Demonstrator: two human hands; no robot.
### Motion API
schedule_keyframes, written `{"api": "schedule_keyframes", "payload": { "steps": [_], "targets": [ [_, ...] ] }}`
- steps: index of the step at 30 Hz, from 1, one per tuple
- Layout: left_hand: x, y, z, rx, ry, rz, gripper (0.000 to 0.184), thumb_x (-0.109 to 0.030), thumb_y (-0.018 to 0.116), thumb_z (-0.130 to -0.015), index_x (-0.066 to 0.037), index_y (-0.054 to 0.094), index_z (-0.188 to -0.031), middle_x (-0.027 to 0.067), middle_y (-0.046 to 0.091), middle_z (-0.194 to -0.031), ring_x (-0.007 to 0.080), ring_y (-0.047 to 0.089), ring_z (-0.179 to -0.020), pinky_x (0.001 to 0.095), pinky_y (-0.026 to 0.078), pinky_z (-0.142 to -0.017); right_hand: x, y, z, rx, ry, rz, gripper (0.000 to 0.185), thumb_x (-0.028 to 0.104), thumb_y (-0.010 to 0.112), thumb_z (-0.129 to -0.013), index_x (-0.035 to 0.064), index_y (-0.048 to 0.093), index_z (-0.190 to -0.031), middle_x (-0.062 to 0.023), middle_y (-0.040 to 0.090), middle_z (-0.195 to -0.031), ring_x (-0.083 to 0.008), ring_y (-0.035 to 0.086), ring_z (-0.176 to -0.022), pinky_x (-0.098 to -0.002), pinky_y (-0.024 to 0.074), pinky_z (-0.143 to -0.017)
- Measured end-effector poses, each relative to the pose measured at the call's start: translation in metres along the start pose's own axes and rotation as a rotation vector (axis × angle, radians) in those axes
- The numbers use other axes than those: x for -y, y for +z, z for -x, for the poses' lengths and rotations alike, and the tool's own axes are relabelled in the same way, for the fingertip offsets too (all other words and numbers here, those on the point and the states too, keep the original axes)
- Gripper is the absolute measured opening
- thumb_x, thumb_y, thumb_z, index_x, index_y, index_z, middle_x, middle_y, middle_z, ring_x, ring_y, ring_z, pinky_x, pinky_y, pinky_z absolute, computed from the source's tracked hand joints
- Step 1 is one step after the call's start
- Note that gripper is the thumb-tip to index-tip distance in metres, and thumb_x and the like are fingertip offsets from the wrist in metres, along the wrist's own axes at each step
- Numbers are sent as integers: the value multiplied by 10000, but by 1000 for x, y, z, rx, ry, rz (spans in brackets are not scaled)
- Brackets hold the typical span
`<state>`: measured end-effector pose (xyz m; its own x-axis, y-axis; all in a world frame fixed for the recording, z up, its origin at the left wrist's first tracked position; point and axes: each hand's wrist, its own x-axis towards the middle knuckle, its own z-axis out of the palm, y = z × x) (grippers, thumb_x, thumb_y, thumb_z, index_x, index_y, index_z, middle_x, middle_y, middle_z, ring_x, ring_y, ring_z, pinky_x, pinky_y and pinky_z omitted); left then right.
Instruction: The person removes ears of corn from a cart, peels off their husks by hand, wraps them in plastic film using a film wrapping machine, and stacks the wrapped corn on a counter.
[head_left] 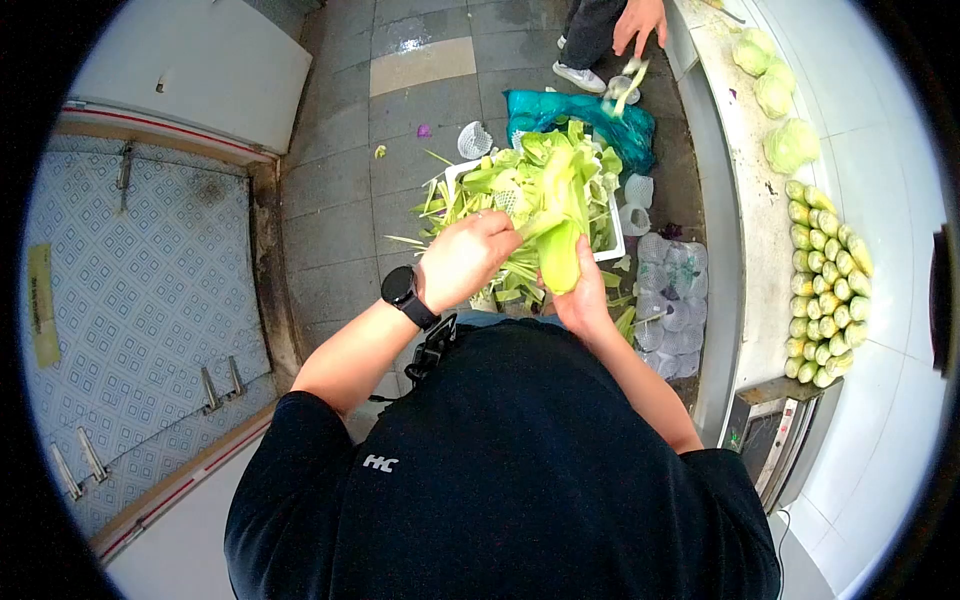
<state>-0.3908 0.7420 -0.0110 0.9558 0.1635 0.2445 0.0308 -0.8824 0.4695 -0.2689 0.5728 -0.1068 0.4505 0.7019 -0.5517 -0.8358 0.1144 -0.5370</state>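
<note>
A long light-green leafy vegetable (562, 225) is held upright in front of my body, its pale rounded end towards me. My right hand (582, 292) wraps round that lower end from the right side. My left hand (468, 258), below a black watch on the wrist, has its fingers bent together at the left edge of the leaves; what they pinch is too small to make out. Beneath both hands, a white basket (617, 225) is heaped with green leaves and trimmings (448, 205).
A teal plastic bag (625, 135) lies beyond the basket, near another person's hand (640, 22) and shoe. White foam nets (474, 140) and clear plastic packaging (670, 300) are on the floor. Cabbages (791, 146) and stacked green-yellow vegetables (826, 280) line the right ledge.
</note>
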Motion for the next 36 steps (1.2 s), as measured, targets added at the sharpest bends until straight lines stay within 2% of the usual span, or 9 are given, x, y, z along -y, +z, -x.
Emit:
{"api": "schedule_keyframes", "payload": {
  "steps": [4,6,9,11,13,15,22,30,36],
  "targets": [
    [-11,5,-4,45,10,9,223,-75,685,-778,-50,627,-992,91,596,-908,292,622,-877,393,526,-748,7,-6,-1,12,-89,-66,471,470,471,-1025,96,508,-1310,-50,631,-1143,-184,630,-945,-362,521,-768],
    [-22,1,-24,-89,-22,-43,264,-104,704,-777,-53,611,-1019,93,601,-917,294,624,-895,396,529,-759,16,-9,2,35,-122,51,507,360,524,-1028,52,403,-1412,-89,546,-1341,-210,556,-1210,-379,457,-1025],
    [-12,6,-46,-242,-1,-193,384,-198,742,-780,-65,573,-1098,112,618,-966,315,632,-952,409,538,-796,14,-11,4,36,-143,97,482,397,516,-1024,80,448,-1381,-75,598,-1260,-215,604,-1121,-402,506,-941],
    [-3,12,-53,242,-128,-150,352,-204,723,-793,-65,587,-1086,122,619,-990,324,634,-955,423,535,-797,7,-15,3,37,-183,116,508,422,489,-1028,79,437,-1400,-98,589,-1285,-237,605,-1134,-437,505,-951],
    [1,17,-55,318,-113,-135,305,-201,698,-818,-70,594,-1073,121,624,-1014,333,639,-931,439,533,-775,8,-19,4,33,-222,127,535,447,462,-1033,77,425,-1418,-120,581,-1310,-260,607,-1147,-471,504,-962],
    [2,19,-56,193,184,-68,255,-179,675,-812,-78,599,-1034,113,625,-958,330,644,-886,453,528,-754,28,-22,-2,314,94,-132,591,504,394,-1037,77,401,-1445,-148,561,-1352,-290,607,-1165,-502,498,-979],
    [1,37,-58,287,30,-27,215,-114,610,-778,-94,595,-991,93,601,-790,331,652,-814,457,533,-711,31,-9,-35,89,122,-78,495,466,418,-1040,98,517,-1355,-107,622,-1245,-260,617,-1111,-437,511,-945],
    [-1,33,-38,326,208,-211,161,-97,594,-770,-98,567,-929,92,598,-786,306,652,-789,428,530,-685,49,-14,-109,-295,-10,-138,567,510,450,-1014,76,507,-1375,-116,604,-1311,-296,602,-1150,-481,464,-1011],
    [-6,-4,4,284,123,-154,155,-94,580,-781,-86,544,-932,107,579,-803,314,626,-788,432,516,-680,100,-111,-162,-371,-221,-268,654,600,332,-1009,104,433,-1422,-120,532,-1377,-327,526,-1250,-530,415,-1070]
  ]
}}
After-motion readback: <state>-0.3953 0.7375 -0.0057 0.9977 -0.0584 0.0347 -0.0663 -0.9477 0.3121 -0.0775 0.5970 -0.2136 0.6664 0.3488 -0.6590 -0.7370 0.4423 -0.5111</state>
